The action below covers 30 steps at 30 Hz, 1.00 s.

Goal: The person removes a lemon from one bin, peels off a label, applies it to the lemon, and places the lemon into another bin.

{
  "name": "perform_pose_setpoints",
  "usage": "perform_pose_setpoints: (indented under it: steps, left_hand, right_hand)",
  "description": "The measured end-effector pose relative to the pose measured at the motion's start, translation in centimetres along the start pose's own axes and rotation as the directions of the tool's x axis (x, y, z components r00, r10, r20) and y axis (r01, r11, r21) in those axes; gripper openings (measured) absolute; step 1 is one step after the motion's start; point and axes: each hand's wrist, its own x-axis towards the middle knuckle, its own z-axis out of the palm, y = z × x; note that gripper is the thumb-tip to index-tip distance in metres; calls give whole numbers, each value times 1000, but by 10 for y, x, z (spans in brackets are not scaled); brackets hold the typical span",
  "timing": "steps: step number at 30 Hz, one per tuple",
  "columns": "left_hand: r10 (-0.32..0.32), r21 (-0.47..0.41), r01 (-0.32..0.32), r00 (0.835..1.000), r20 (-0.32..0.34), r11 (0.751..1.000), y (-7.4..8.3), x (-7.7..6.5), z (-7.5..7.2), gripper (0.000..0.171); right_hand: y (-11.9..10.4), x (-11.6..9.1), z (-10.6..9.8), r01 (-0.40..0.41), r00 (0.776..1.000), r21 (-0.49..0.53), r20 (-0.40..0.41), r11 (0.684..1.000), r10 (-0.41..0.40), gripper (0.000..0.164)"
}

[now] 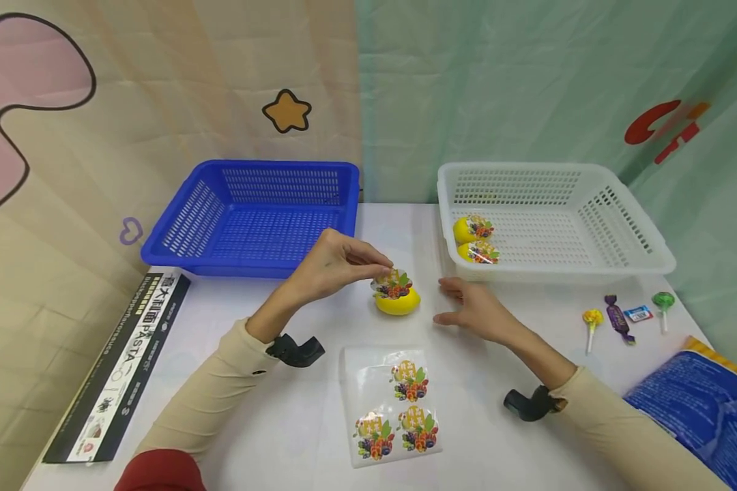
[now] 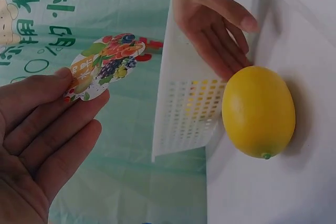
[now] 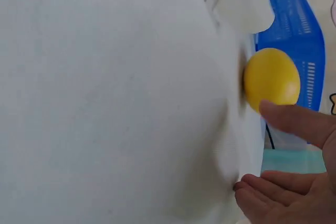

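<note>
A yellow lemon [image 1: 398, 304] lies on the white table between my hands. My left hand [image 1: 342, 264] pinches a round fruit-print sticker [image 2: 105, 66] by its edge between thumb and fingers; in the head view the sticker overlaps the top of the lemon, while the left wrist view shows it apart from the fruit. To the right of the lemon, my right hand [image 1: 475, 310] holds nothing, its fingers spread and relaxed. A sticker sheet [image 1: 374, 389] with three similar stickers lies nearer to me on the table.
At the back left stands a blue basket [image 1: 246, 262]. A white basket [image 1: 565, 273] at the back right holds two stickered lemons [image 1: 467, 230]. Several candies [image 1: 617, 319] and a blue bag [image 1: 706, 409] lie at the right; a pasta box [image 1: 119, 368] lies at the left.
</note>
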Motion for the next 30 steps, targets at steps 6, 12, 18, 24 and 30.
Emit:
perform_pose_setpoints:
  steps: [6,12,18,24,30]
  left_hand:
    - [15,-3,-15,999,34,1000,-6,3,6,9]
    - [-18,8,18,998,61,1000,-7,4,11,8]
    - [-17,17,16,997,74,1000,-9,4,11,7]
    - [-8,38,6,999,50,999,-10,6,12,8]
    - [5,59,-8,999,41,998,-9,6,13,8]
  right_hand:
    - [-8,34,19,101,987,55,122,993,-107,94]
    - [-17,47,26,205,966,112,138,972,-220,62]
    - [-27,45,17,278,948,197,101,940,-301,67]
    - [-36,40,10,242,954,297,102,924,-283,68]
    - [-38,36,13,188,962,355,120,916,-244,67]
